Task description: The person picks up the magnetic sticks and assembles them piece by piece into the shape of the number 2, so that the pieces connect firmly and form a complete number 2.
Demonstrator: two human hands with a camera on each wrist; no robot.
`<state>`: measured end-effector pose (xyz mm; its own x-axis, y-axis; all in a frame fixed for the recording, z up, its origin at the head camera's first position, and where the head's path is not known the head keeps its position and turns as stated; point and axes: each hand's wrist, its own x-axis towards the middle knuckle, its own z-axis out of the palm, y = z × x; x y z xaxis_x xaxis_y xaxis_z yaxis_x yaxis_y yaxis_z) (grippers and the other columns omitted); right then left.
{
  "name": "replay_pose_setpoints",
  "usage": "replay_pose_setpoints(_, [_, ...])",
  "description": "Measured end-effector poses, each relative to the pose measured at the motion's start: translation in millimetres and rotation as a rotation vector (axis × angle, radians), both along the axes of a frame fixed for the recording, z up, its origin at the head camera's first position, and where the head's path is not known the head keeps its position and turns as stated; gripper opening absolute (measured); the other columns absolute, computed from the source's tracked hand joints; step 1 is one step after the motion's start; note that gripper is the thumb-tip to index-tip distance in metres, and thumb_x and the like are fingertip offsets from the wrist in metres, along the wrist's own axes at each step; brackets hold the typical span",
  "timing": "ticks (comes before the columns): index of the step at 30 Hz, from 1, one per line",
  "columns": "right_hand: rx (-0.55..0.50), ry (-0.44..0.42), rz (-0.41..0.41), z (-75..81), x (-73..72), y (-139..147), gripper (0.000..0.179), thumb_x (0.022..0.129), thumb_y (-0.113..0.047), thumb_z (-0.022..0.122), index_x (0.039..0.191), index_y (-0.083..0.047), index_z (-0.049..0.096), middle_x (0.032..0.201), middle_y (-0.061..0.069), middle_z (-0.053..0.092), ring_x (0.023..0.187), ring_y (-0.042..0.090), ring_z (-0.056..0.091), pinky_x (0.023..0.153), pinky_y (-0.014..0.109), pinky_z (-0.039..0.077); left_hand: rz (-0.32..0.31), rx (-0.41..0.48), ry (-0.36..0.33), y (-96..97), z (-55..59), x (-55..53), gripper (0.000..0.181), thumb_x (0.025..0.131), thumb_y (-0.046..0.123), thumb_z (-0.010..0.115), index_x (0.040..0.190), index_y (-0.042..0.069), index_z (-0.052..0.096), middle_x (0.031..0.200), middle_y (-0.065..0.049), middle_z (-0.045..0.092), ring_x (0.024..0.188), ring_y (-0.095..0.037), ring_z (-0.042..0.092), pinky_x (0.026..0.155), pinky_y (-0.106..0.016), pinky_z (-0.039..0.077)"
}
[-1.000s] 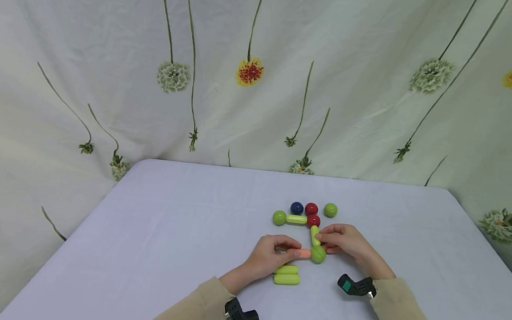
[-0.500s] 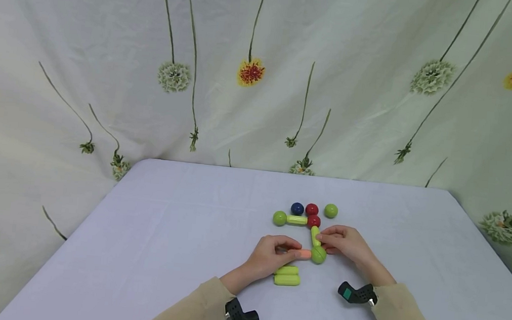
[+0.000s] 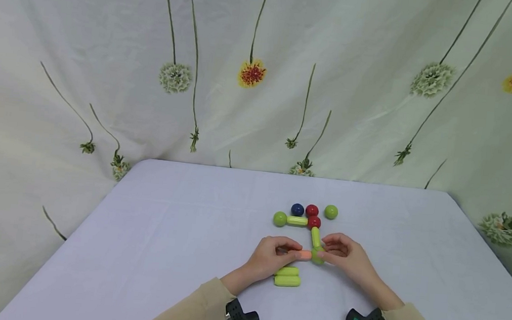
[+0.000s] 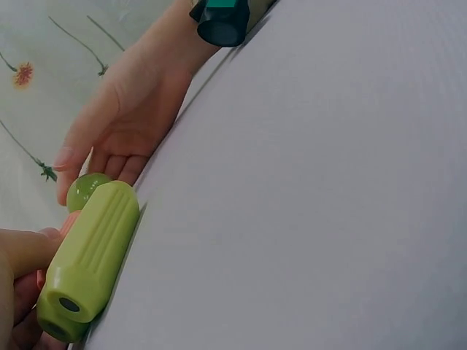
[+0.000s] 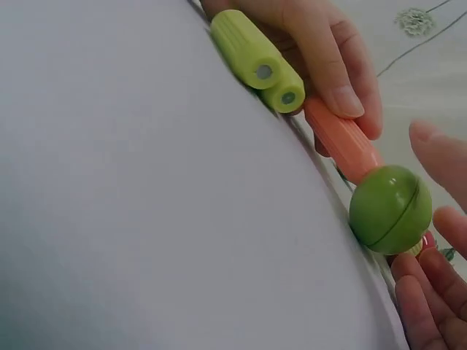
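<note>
My left hand (image 3: 270, 255) pinches an orange magnetic rod (image 5: 343, 142) between thumb and fingers. The rod's far end meets a green ball (image 5: 390, 210) with a seam round it. Around that ball my right hand (image 3: 350, 258) is spread, fingers loosely extended; in the right wrist view its thumb stands apart from the ball and its lower fingertips are close by. From the ball a yellow-green rod (image 3: 315, 237) runs back to a red ball (image 3: 314, 222). Another yellow-green rod (image 3: 297, 221) joins that red ball to a second green ball (image 3: 280, 219) on the left.
Two loose yellow-green rods (image 3: 287, 281) lie side by side just in front of my left hand. Behind the joined pieces sit a blue ball (image 3: 297, 210), a red ball (image 3: 312, 210) and a green ball (image 3: 331, 212). A white cloth covers the table (image 3: 185, 235).
My right hand has let go of the yellow-green rod and moved toward me, to the green ball at the orange rod's end. The left hand keeps its pinch and place.
</note>
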<state>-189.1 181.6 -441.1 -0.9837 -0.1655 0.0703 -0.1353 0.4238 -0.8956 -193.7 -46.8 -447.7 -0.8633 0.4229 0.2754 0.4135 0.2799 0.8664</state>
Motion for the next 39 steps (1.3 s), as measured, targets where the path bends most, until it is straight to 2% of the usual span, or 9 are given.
replay_pose_setpoints(6, [0.036,0.119,0.059,-6.7,6.1,-1.0,0.041,0.074,-0.024,0.081,0.109,-0.009,0.065,0.104,0.004,0.059,0.091,0.016,0.057,0.081,0.023,0.049,0.001,-0.024,0.018,-0.1,-1.1,-0.8,0.019,0.089,0.022,0.067,0.099,0.007,0.072,0.096,-0.001,0.069,0.084,-0.007,0.059,0.071,-0.021,0.048])
replay_pose_setpoints(10, [0.077,0.166,0.073,-6.5,7.7,-2.0,0.037,0.076,-0.024,0.08,0.107,-0.011,0.067,0.1,0.0,0.06,0.088,0.014,0.056,0.078,0.024,0.049,-0.001,-0.031,0.018,-0.3,-0.9,-1.1,0.018,0.089,0.021,0.067,0.099,0.007,0.072,0.097,0.0,0.069,0.085,-0.005,0.058,0.071,-0.02,0.048])
replay_pose_setpoints(21, [0.116,0.169,0.066,-5.0,6.7,-2.8,0.035,0.076,-0.023,0.079,0.106,-0.011,0.066,0.097,-0.002,0.061,0.086,0.015,0.056,0.077,0.025,0.049,-0.005,-0.034,0.035,0.2,0.4,-1.0,0.02,0.089,0.021,0.066,0.101,0.005,0.071,0.098,-0.001,0.069,0.086,-0.007,0.058,0.072,-0.021,0.048])
replay_pose_setpoints(26, [0.116,0.177,0.072,-6.2,5.6,-3.4,0.034,0.076,-0.021,0.079,0.105,-0.011,0.065,0.095,-0.003,0.06,0.084,0.013,0.055,0.075,0.024,0.049,0.005,-0.018,0.01,-0.2,0.4,-0.1,0.022,0.089,0.022,0.066,0.102,0.005,0.071,0.099,-0.001,0.068,0.086,-0.007,0.059,0.071,-0.021,0.048])
replay_pose_setpoints(33, [0.123,0.179,0.07,-6.9,5.9,-4.1,0.034,0.075,-0.021,0.08,0.104,-0.011,0.064,0.093,-0.003,0.059,0.083,0.013,0.055,0.074,0.024,0.049,0.041,0.011,-0.028,-0.3,0.2,-1.4,0.024,0.088,0.024,0.066,0.104,0.005,0.07,0.099,0.0,0.068,0.086,-0.007,0.06,0.069,-0.021,0.049])
replay_pose_setpoints(39, [0.121,0.216,0.081,-7.2,6.1,-3.3,0.033,0.075,-0.019,0.08,0.103,-0.012,0.064,0.092,-0.004,0.059,0.081,0.011,0.054,0.073,0.024,0.049,0.106,0.04,0.031,-3.5,-0.5,-4.9,0.018,0.089,0.017,0.064,0.103,0.006,0.069,0.098,0.0,0.068,0.09,-0.011,0.061,0.073,-0.023,0.05])
